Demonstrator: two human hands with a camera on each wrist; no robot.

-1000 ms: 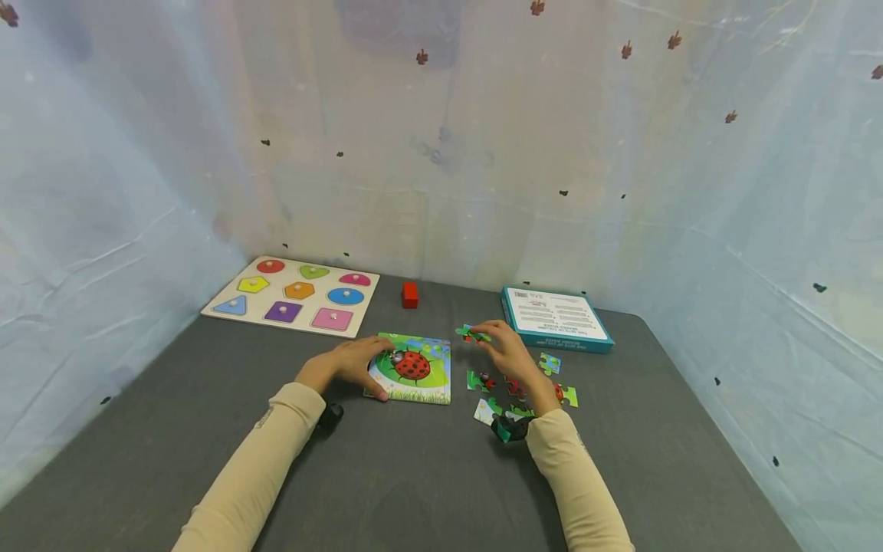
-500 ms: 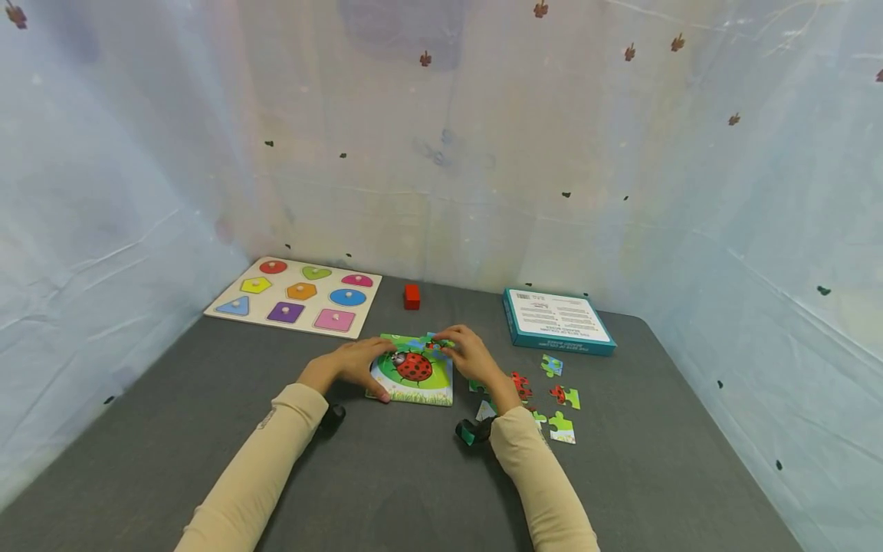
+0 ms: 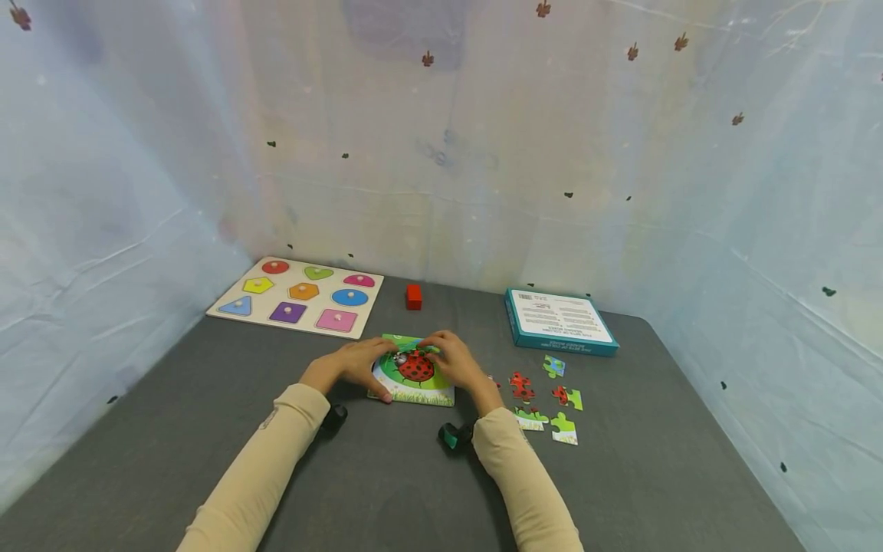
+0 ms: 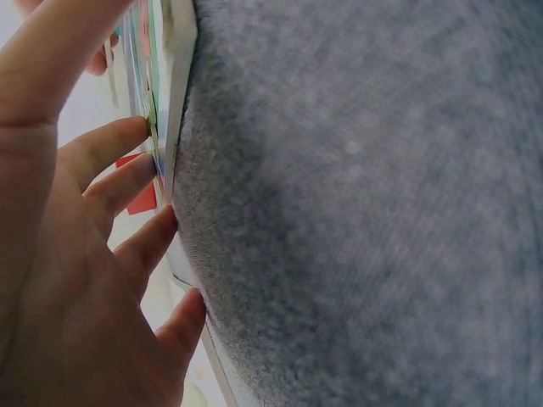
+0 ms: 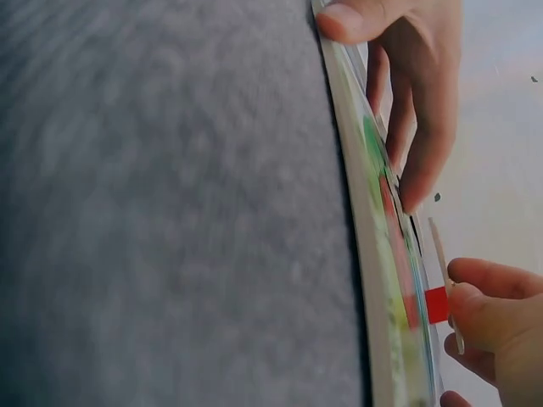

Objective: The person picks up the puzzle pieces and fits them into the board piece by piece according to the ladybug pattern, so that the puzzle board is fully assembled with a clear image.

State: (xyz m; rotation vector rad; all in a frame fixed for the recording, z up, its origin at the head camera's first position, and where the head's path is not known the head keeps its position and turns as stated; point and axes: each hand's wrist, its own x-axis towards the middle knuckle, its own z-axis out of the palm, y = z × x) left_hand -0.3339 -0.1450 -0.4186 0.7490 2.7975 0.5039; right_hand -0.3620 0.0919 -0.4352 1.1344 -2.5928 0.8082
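A ladybug puzzle board (image 3: 417, 395) lies mid-table, showing a red spotted ladybug on green. My left hand (image 3: 350, 363) rests on its left side with fingers spread. The thumb lies at the near edge, and the index fingertip touches the top face in the right wrist view. Over the board's far right part is my right hand (image 3: 451, 359), pinching a jigsaw piece (image 5: 438, 244) between thumb and fingers. That piece shows nearly edge-on in the right wrist view, tilted just above the board. In the head view the right fingers hide most of it.
Several loose jigsaw pieces (image 3: 521, 387) lie right of the board. Behind them is a teal box (image 3: 562, 318) with a white label. A red block (image 3: 414, 297) stands beyond the board. A wooden shape board (image 3: 313, 326) with knobbed pieces lies back left.
My right hand has carried the jigsaw piece leftward from beside the teal box to over the board, and a little nearer. The left hand stays on the board's left side.
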